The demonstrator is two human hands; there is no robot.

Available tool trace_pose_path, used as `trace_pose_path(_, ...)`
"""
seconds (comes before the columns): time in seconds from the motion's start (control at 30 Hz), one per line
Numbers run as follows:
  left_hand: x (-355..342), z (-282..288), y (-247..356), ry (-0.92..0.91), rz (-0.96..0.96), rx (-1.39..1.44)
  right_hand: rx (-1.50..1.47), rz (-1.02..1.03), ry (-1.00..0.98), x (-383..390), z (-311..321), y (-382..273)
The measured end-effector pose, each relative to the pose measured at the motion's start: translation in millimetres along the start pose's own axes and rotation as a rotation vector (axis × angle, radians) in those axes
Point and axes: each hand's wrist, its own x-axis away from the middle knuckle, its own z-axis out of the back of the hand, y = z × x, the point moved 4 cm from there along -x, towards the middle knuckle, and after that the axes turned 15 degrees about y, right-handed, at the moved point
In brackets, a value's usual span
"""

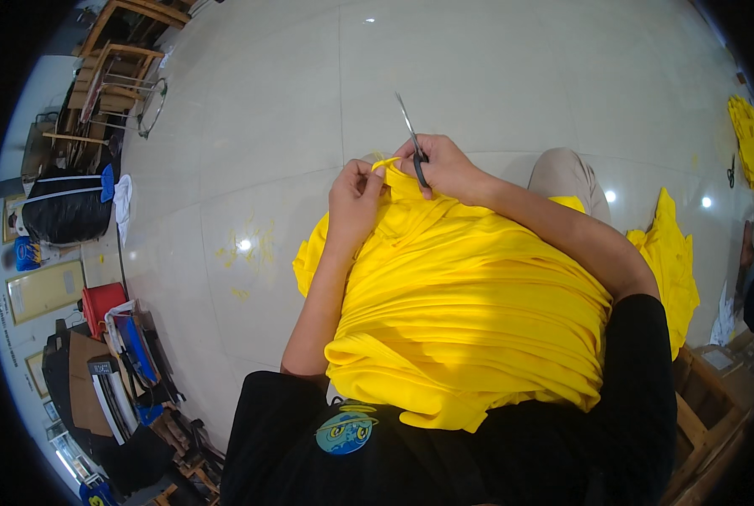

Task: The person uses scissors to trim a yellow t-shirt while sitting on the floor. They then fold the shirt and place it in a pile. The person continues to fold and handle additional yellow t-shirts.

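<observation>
A large heap of yellow fabric (470, 312) lies in folds across my lap, and some of it hangs down at my right side. At the heap's far edge my left hand (356, 198) pinches a bit of the cloth between thumb and fingers. Close beside it, my right hand (448, 169) is closed around black-handled scissors (409, 122), whose metal blades point up and away from me. The right thumb and fingertips also seem to touch the cloth edge near the left fingertips. The exact contact there is too small to make out.
Small yellow scraps (246, 244) are scattered on the tiled floor (250, 101) at left. Another yellow bundle (752, 143) lies at far right, with dark scissors (731, 173) beside it. Along the left stand a wooden chair (115, 84), a black bag (64, 207) and a red bucket (102, 304).
</observation>
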Motion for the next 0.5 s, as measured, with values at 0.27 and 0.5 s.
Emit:
trace_pose_path(0.27, 0, 6, 2, -0.140, 0.467, 0.507, -0.117, 0.008, 0.003, -15, 2, 7)
trace_pose_path(0.5, 2, 4, 1, -0.136, 0.382, 0.416, -0.233, -0.189, -0.074, -13, 1, 11)
